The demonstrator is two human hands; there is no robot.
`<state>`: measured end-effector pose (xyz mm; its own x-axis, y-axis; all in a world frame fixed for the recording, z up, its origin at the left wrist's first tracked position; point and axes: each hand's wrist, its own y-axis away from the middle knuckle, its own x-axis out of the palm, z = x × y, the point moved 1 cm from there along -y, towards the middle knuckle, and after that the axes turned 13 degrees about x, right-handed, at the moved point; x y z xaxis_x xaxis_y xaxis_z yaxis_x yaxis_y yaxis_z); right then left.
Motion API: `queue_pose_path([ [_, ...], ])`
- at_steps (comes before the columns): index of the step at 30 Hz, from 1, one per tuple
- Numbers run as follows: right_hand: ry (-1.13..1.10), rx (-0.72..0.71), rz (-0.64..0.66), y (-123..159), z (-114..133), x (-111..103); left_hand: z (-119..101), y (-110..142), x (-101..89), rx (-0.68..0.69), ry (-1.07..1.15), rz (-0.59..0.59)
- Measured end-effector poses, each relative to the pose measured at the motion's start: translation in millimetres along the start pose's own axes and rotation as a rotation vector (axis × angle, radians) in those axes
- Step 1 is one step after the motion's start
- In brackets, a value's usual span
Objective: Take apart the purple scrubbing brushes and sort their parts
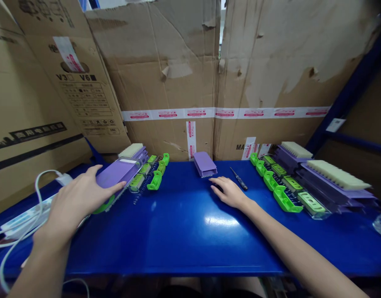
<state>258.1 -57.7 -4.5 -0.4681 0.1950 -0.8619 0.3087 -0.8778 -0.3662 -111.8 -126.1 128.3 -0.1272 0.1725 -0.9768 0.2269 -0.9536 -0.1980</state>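
Observation:
My left hand (78,192) is wrapped around a purple plastic housing (117,171), with the thumb along its near side and the fingers at the far side. A green part (104,206) shows below that hand. Toward the back of the blue table, another purple housing (204,163) lies with its bristled edge facing me. Just in front of it is my right hand (227,191), fingers loosely stretched and apart, seemingly holding nothing. A dark-handled screwdriver (240,180) lies to the right of this hand.
Rows of green clips (283,199), green-topped clear pieces (313,203) and springs stand at both sides. Purple housings with cream bristle pads (338,174) are at the right. A white power strip (29,217) with cables lies left. Cardboard (165,91) walls the back.

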Motion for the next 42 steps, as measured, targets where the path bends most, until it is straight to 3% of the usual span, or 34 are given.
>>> queue_pose_path([
  [11, 0.011, -0.006, -0.008, -0.2, -0.9, -1.9, -18.8, -3.0, -2.7, 0.083, 0.024, -0.028],
  [19, -0.005, -0.006, -0.037, -1.2, -1.1, -1.7, -39.6, -0.6, 4.3, 0.231, 0.061, -0.054],
  [24, 0.022, 0.055, -0.117, -2.4, -2.6, -3.0, -68.4, 7.4, 19.1, 0.408, 0.158, -0.072],
  [30, 0.042, 0.131, -0.186, -2.1, -7.6, -6.1, -114.7, 17.0, 40.7, 0.597, 0.188, -0.015],
  [38, 0.036, 0.156, -0.197, -2.3, -11.3, -7.2, -146.7, 9.1, 45.1, 0.648, 0.236, 0.139],
  [42, 0.026, 0.161, -0.192, -2.6, -13.0, -6.9, -161.3, -5.8, 39.5, 0.642, 0.326, 0.109],
])
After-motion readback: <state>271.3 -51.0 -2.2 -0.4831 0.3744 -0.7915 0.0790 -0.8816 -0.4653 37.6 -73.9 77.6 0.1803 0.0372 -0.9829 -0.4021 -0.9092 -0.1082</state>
